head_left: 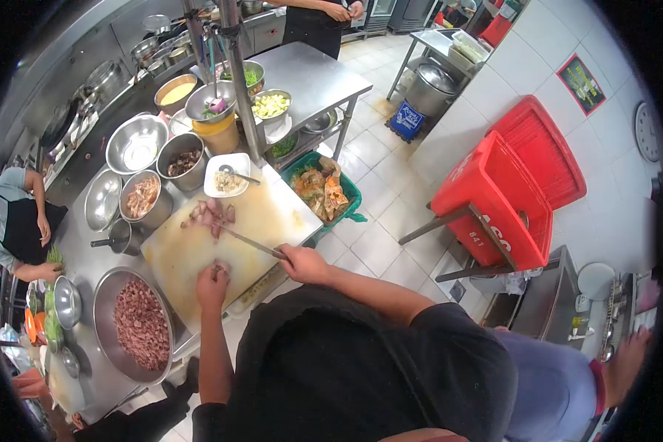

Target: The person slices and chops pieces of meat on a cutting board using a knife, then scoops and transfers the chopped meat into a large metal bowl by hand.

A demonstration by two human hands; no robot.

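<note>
My right hand [302, 264] is wrapped round the handle of a kitchen knife [250, 241], its blade pointing left across the cutting board [180, 267]. The blade's tip reaches a small pile of reddish-pink pieces [208, 216] that look like raw meat. Nearer to me, my left hand [214, 283] is over the board with its fingers curled together; what they hold, if anything, is hidden. Left of the board stands a wide steel bowl [103, 313] with a heap of finely chopped reddish pieces [140, 324].
Around the board are a white dish [227, 163], steel pots with food [158, 214] and a steel bowl [136, 144]. A green scrap bin [353, 199] sits beyond the board. On the right stands a red lidded bin [486, 199]. Other people work at left and back.
</note>
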